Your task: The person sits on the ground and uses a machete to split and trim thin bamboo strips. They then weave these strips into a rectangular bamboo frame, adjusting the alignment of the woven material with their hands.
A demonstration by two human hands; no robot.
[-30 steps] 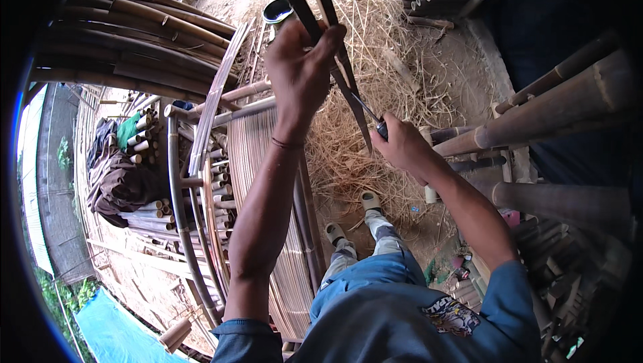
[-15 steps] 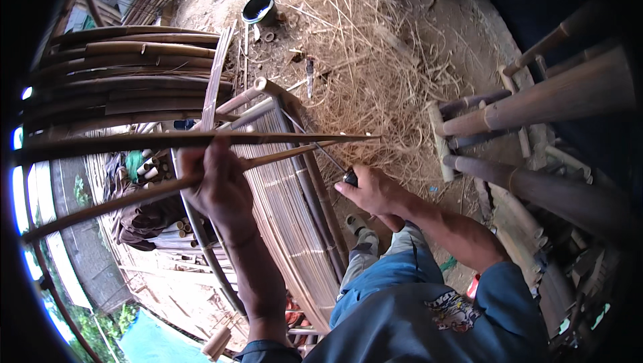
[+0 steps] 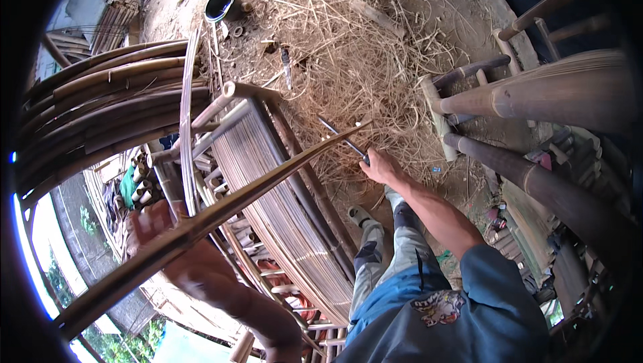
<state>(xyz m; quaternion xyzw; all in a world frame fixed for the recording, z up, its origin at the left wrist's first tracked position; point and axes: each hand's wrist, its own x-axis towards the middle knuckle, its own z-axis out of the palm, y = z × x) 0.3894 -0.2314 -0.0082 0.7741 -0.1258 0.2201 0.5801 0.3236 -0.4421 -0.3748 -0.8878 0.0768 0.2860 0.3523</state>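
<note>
A long split bamboo pole (image 3: 231, 201) slants from the lower left up to a thin tip over the dirt floor. My left hand (image 3: 153, 228) is at its thicker part, with the pole crossing in front of the palm. Motion smears the left fingers, so their grip is unclear. My right hand (image 3: 382, 167) is closed around the dark handle of a knife (image 3: 340, 136). Its narrow blade points up and left, crossing near the pole's tip. Beneath the pole lies a bench-like frame topped with thin bamboo slats (image 3: 268, 182).
Stacked bamboo poles (image 3: 127, 92) fill the left side. A dark bucket (image 3: 222, 5) stands at the far left of the floor, and a second knife-like tool (image 3: 287, 68) lies below it. Shavings (image 3: 375, 55) cover the ground. Thick bamboo (image 3: 562, 92) rests on a rack at right.
Two bamboo lengths showed at my left hand; now one does, slanting more steeply. My left hand has moved down and left. My right hand, still on the knife, has shifted slightly right and farther away.
</note>
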